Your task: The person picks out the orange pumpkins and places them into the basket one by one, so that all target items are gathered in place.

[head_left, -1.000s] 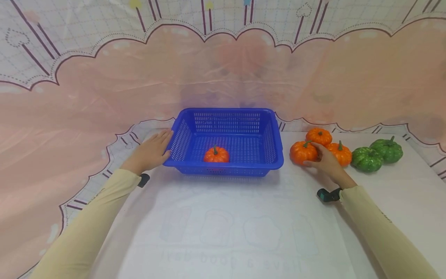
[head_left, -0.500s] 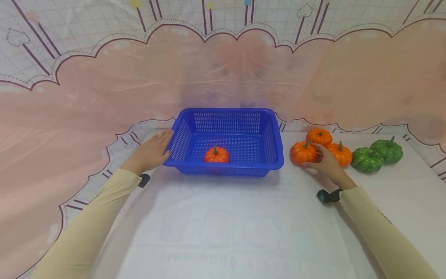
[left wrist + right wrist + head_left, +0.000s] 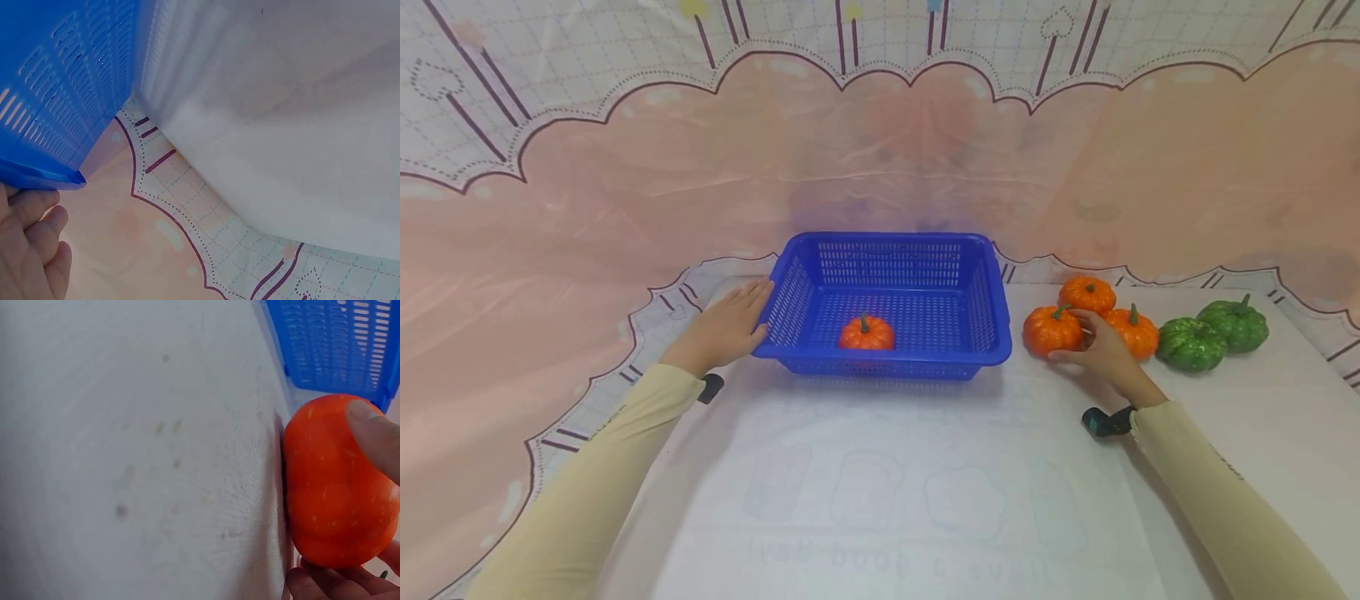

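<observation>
My right hand (image 3: pixel 1103 352) grips a small orange pumpkin (image 3: pixel 1051 332) between thumb and fingers, to the right of the blue basket (image 3: pixel 880 356). The right wrist view shows the thumb (image 3: pixel 374 434) on one side of that pumpkin (image 3: pixel 340 487) and the fingers curled under the other; it sits against the white tabletop. My left hand (image 3: pixel 722 327) lies along the basket's left rim with its fingers extended. In the left wrist view those fingers (image 3: pixel 44 228) are right at the blue rim (image 3: pixel 37 176). Inside the basket, near its front wall, is another orange pumpkin (image 3: pixel 867 332).
Two more orange pumpkins stand close by the right hand, one behind (image 3: pixel 1087 293) and one to its right (image 3: pixel 1133 332). Farther right are two green pumpkins, a speckled one (image 3: pixel 1191 343) and a plainer one (image 3: pixel 1234 323). A printed cloth (image 3: pixel 895 150) rises behind the basket.
Almost nothing moves. The right thumb and the gripped pumpkin have shifted very slightly to the left; the left hand and the basket stay where they were.
</observation>
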A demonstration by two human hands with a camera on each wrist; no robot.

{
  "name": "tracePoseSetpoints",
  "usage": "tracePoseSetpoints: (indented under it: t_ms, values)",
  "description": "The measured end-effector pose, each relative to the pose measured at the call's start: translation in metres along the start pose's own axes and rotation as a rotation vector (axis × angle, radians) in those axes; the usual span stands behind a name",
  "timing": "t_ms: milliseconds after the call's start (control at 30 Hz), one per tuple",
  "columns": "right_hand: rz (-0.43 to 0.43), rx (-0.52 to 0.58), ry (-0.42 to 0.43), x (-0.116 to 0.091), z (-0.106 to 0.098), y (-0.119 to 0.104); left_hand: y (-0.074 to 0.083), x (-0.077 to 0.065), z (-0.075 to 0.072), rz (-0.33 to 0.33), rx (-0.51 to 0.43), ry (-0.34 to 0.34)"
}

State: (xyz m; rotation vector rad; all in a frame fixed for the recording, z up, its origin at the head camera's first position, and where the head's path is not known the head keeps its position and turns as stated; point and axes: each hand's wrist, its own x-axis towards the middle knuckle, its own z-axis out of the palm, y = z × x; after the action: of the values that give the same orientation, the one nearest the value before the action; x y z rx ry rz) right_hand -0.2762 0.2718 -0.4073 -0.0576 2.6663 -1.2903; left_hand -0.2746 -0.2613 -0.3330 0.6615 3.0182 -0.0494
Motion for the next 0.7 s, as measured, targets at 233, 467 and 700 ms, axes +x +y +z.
tracePoseSetpoints:
  t_ms: [233,467,700]
  values:
    - [0.017,-0.023,0.016,0.0007,0.0021,-0.002,-0.0003,0.0,-0.0001,-0.001,-0.014,0.005]
    - [-0.007,-0.01,0.018,-0.0001,0.0017,-0.0022,-0.0004,0.0004,0.0,-0.013,-0.004,0.007]
    - [-0.01,0.003,0.009,-0.0021,-0.0014,-0.0001,0.0004,-0.0006,0.0,0.0,-0.007,0.002]
